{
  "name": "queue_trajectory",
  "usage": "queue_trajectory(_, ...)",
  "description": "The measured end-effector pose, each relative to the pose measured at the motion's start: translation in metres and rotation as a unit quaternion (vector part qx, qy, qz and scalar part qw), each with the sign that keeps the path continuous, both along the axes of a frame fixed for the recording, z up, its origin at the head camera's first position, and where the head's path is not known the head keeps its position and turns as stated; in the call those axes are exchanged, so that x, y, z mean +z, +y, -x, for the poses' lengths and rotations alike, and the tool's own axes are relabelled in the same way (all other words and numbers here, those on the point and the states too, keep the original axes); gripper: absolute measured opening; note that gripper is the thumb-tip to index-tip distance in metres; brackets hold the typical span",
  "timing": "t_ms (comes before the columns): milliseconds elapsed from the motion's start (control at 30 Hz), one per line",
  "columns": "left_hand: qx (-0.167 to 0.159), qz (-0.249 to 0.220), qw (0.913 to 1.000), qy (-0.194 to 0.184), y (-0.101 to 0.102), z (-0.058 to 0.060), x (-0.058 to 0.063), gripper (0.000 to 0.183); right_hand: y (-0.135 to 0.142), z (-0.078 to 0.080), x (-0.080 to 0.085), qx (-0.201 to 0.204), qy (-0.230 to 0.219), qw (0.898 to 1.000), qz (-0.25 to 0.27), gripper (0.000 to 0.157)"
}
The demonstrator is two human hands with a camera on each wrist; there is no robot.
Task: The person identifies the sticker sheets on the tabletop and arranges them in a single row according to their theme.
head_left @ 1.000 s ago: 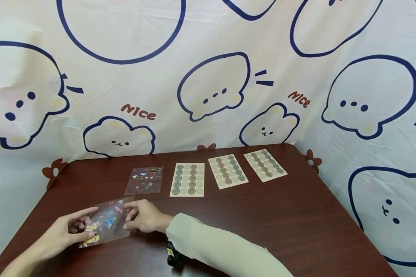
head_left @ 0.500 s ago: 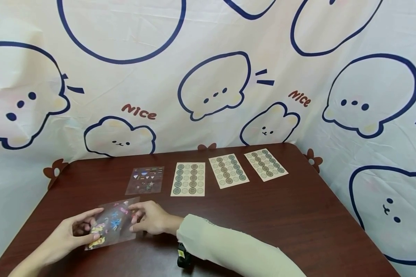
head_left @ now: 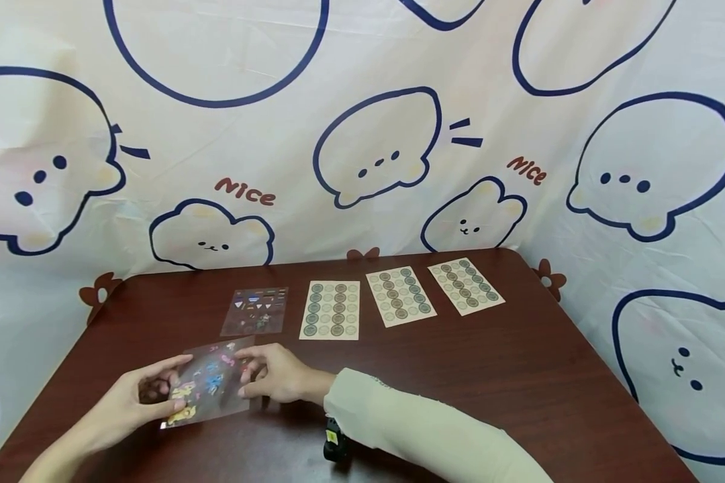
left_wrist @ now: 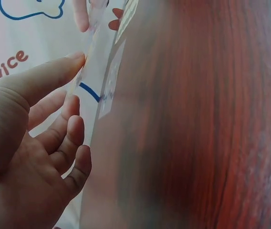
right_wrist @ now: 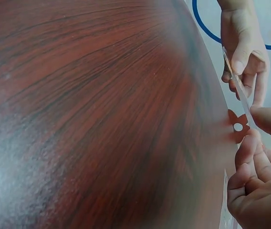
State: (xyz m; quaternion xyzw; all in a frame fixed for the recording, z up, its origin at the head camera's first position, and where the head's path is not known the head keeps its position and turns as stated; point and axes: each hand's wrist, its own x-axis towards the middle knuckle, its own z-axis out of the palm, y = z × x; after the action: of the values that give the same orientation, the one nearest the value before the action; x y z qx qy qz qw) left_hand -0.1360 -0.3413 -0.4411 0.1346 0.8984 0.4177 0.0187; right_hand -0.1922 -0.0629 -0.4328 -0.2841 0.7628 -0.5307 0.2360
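A clear sticker sheet (head_left: pixel 223 379) with yellow, blue and pink figures is held up above the table, tilted, between both hands. My left hand (head_left: pixel 129 402) pinches its left edge between thumb and fingers. At the opposite edge, the right hand (head_left: pixel 280 374) pinches the sheet the same way. In the left wrist view the sheet (left_wrist: pixel 91 45) shows nearly edge-on, gripped by the left hand (left_wrist: pixel 35 129). The right wrist view also has the sheet (right_wrist: pixel 240 90) edge-on, with the right hand (right_wrist: pixel 259 176) near and the left hand (right_wrist: pixel 245 52) beyond.
Behind the hands, a second clear sheet (head_left: pixel 255 312) with small dark stickers lies on the brown table (head_left: pixel 459 389). To its right are three cream sheets of round stickers (head_left: pixel 329 310), (head_left: pixel 401 296), (head_left: pixel 466 286). A printed cloth (head_left: pixel 374 54) hangs around the table's back and sides.
Both hands have shifted slightly to the right with the sticker sheet between them. Their pinch on it looks the same, and the sheets on the table lie as before.
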Motion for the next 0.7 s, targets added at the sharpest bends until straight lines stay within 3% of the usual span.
queue_trajectory(367,-0.02,-0.015,0.9997,0.007,0.018,0.003,0.008,0.059,0.019,0.002,0.001,-0.003,-0.002,1.0,0.011,0.06)
queue_trajectory(700,-0.059,-0.044,0.9973,-0.008,0.03,0.007,0.001,0.058,0.034,-0.002,0.001,-0.005,-0.011,1.0,0.023,0.063)
